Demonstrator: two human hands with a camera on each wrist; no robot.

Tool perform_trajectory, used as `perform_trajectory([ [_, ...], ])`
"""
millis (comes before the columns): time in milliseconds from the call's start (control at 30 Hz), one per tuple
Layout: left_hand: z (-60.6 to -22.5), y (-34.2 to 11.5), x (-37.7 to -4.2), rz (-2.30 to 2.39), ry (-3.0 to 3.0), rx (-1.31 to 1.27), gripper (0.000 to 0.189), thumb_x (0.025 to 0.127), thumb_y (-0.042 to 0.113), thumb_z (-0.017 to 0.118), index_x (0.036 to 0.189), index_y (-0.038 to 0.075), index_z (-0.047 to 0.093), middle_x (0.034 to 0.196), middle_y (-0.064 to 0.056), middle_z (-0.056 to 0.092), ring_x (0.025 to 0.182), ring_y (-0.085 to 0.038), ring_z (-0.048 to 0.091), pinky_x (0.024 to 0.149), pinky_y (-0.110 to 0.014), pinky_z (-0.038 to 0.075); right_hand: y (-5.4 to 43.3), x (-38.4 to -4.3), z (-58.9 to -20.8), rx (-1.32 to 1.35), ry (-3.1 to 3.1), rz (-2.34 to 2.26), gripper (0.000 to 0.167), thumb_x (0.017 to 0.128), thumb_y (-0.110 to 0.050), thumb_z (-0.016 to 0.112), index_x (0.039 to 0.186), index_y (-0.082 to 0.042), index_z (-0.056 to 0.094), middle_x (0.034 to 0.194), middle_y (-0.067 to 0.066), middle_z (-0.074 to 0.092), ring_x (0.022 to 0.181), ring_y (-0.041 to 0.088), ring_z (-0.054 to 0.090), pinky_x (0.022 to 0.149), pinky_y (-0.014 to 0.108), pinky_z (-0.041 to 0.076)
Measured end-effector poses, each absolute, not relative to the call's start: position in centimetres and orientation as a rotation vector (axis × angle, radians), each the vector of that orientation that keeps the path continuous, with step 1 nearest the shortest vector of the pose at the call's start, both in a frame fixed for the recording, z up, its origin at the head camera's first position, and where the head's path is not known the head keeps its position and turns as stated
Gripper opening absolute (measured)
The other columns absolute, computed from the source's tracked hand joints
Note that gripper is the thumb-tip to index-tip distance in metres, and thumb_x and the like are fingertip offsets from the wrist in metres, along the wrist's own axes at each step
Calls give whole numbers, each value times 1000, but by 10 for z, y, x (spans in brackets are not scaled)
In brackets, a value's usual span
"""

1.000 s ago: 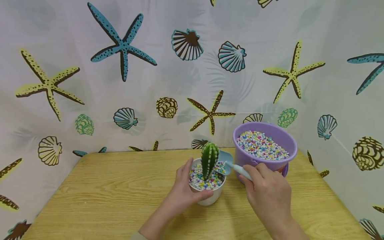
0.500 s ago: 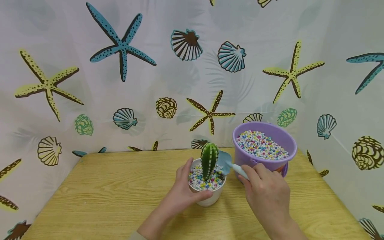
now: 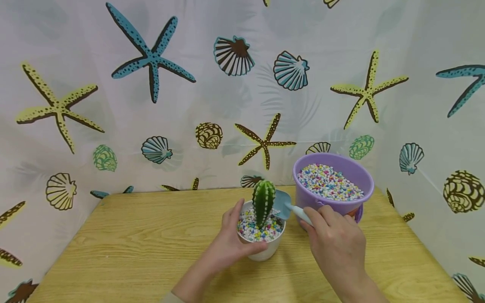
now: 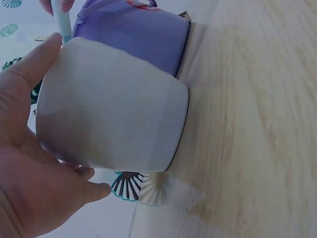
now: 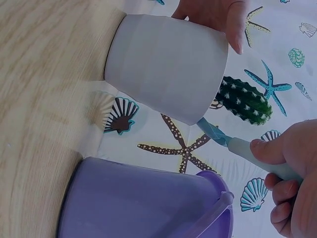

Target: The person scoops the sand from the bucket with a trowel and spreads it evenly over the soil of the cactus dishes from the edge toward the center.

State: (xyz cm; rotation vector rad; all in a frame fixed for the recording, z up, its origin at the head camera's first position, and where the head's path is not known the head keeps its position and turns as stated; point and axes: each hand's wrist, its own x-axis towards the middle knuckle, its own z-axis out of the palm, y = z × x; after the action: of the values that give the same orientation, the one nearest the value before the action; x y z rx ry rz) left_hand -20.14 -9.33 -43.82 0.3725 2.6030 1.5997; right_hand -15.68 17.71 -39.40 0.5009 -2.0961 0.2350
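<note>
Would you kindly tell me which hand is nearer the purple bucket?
Right: the right hand is in front of the purple bucket; the left hand is farther left, gripping the white pot.

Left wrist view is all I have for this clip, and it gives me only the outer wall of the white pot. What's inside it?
Observer: The head view shows small multicoloured pellets in the pot, around the base of the green cactus.
Operator: And the scoop? I catch only part of its handle.
Observer: Its blue blade reaches over the pot's rim, on the side toward the purple bucket.
</note>
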Motion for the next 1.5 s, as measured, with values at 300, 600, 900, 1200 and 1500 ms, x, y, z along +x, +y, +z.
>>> perform_trajectory([
  [300,-437,-94,-202,1604,2590,360,134,80,44,101,179,20,13,175,-24,21,155,-50,36,123,-70,33,178,-157,-394,502,-2065,245,37,82,-16,98,114,-7,81,91,6,70,67,24,64,58,38,44],
  [600,-437,-96,-204,1577,2604,351,134,81,47,100,179,18,13,175,-24,19,154,-51,38,123,-69,34,176,-157,-393,507,-2037,242,36,83,-16,96,114,-8,81,92,5,71,66,25,63,57,38,43],
  [900,-439,-95,-207,1668,2537,315,133,79,44,102,178,16,17,175,-23,26,154,-46,39,124,-66,34,176,-157,-393,490,-2056,240,35,83,-16,97,115,-8,82,92,5,71,66,25,63,57,39,44],
  [1200,-440,-94,-208,1687,2536,308,133,78,43,103,177,15,19,174,-22,28,153,-43,41,124,-64,36,176,-157,-393,481,-2062,251,37,82,-14,98,115,-9,83,92,5,71,68,24,65,57,38,44],
  [1500,-440,-94,-208,1679,2550,321,134,78,43,103,177,12,19,167,-23,35,148,-43,46,123,-62,38,179,-158,-392,463,-2072,262,36,83,-15,97,114,-7,81,91,8,70,69,26,68,56,41,45],
])
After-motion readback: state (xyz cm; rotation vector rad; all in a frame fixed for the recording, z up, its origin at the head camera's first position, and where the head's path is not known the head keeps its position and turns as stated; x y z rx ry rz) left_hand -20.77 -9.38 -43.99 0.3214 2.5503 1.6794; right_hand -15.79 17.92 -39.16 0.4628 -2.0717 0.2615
